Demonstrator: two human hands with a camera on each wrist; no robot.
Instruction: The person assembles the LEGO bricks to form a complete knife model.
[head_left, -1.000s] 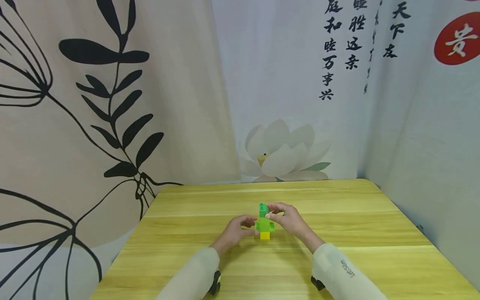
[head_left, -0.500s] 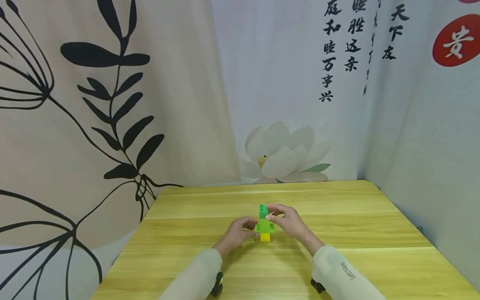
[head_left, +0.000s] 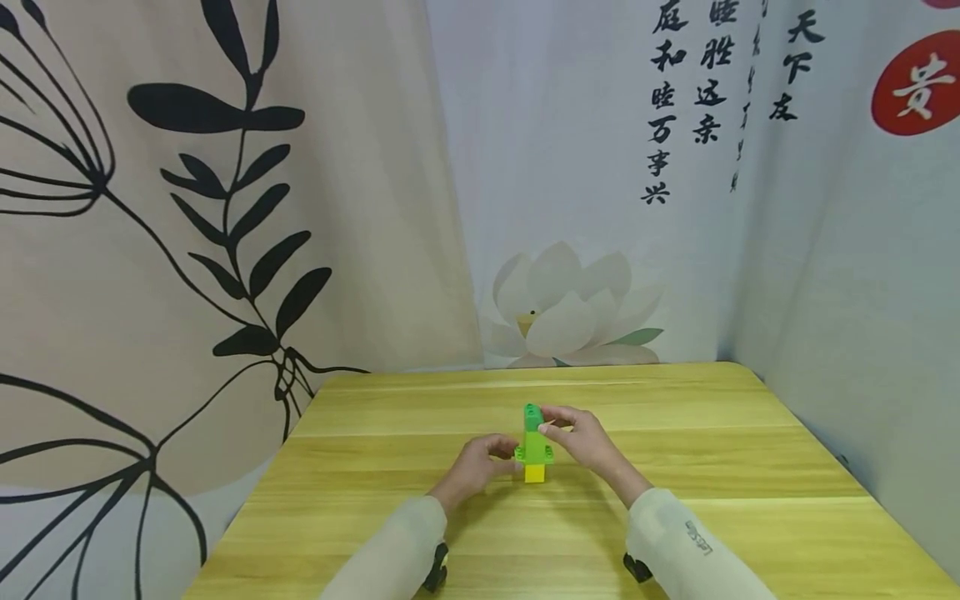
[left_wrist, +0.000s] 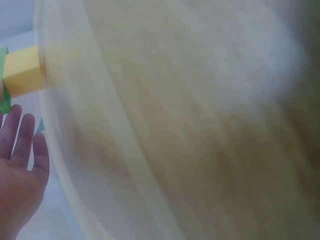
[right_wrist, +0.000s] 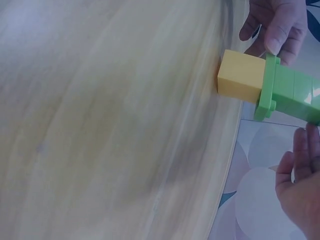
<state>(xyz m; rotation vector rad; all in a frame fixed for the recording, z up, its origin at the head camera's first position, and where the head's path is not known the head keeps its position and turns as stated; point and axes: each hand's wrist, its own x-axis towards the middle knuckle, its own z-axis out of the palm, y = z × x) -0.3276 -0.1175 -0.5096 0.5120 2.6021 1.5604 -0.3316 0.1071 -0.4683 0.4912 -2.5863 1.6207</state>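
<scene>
A stack of toy building bricks (head_left: 536, 448) stands upright on the table: yellow brick at the bottom, wide light-green piece above it, light-green section, then a dark-green brick (head_left: 532, 417) on top. My left hand (head_left: 480, 462) pinches the left end of the wide piece; the right wrist view has its thumb (right_wrist: 276, 41) against that end. With thumb and forefinger, my right hand (head_left: 581, 435) grips the dark-green brick from the right. In the left wrist view only the yellow brick (left_wrist: 22, 70) and a green edge show, beside the left hand's looser fingers.
The wooden table (head_left: 675, 533) reaches back to a hanging cloth (head_left: 390, 208) printed with plants, a lotus and writing. Another pale cloth (head_left: 847, 275) hangs along the right side. Dark straps (head_left: 437, 568) show below both sleeves.
The left hand's fingers have drawn closer to the wide green piece. The stack's tilt has altered slightly, with more of its light-green front showing. The right hand keeps its grip on the top brick.
</scene>
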